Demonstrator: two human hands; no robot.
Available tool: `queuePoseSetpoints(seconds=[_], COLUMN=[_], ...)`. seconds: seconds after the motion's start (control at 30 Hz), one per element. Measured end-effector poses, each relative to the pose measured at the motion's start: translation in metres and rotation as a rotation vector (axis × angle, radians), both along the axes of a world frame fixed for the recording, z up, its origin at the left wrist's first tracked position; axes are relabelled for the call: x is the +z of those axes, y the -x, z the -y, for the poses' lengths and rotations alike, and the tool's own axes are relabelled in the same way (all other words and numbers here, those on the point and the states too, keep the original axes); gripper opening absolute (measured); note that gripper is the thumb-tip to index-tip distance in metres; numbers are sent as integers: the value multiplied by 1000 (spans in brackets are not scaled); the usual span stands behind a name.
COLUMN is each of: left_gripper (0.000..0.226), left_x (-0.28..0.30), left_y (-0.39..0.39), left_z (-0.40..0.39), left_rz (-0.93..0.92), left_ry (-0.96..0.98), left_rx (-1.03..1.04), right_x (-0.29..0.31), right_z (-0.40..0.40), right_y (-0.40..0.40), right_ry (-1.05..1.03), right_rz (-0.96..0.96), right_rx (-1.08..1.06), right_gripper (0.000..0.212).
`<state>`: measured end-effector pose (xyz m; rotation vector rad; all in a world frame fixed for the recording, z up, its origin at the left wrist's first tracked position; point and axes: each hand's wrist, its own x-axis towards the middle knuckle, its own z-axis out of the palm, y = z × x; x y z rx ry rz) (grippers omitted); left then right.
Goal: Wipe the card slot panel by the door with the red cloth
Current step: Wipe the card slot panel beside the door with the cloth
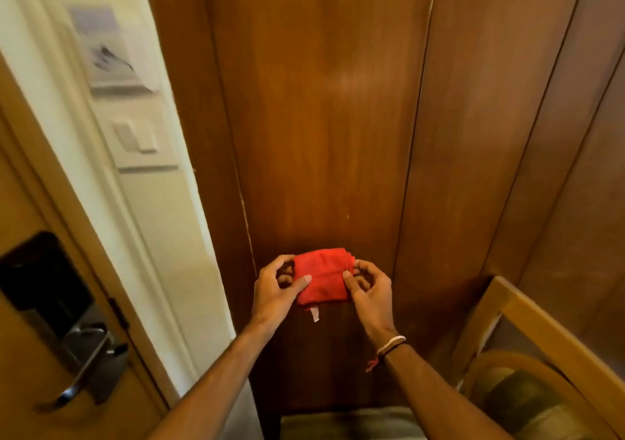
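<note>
Wood-panelled wall (321, 118) ahead. Both hands pinch the folded red cloth (321, 275) between them: left hand (275, 290) at its left edge, right hand (370, 292) at its right, likely squaring a wiping pad. Card slot panel (108, 50) sits up-left on the white strip by the door (20, 355), well apart, blurred.

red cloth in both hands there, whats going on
A person holds a folded red cloth between the left hand and right hand, in front of a wooden panel. The card slot panel sits up on the white wall to the left, above a light switch. The cloth is nowhere near it, so wiping has not started.
</note>
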<state>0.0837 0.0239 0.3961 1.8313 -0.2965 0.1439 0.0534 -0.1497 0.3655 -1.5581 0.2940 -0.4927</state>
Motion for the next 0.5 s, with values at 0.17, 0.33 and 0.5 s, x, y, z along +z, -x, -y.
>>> queuePoseSetpoints(seconds=[0.17,0.33,0.5], left_gripper=[46,49,52], left_x=[87,158,204], left_y=[5,13,21], left_z=[-11,-24,-42], left_rz=[203,426,621], left_ry=[-25,-16,5], left_rx=[83,245,357], right_x=[92,174,227], right_z=[-14,-32,-54], right_y=[1,3,3], right_ry=[30,79,97], right_rz=[174,310,397], right_rx=[-8,-3,7], right_gripper=[31,26,23])
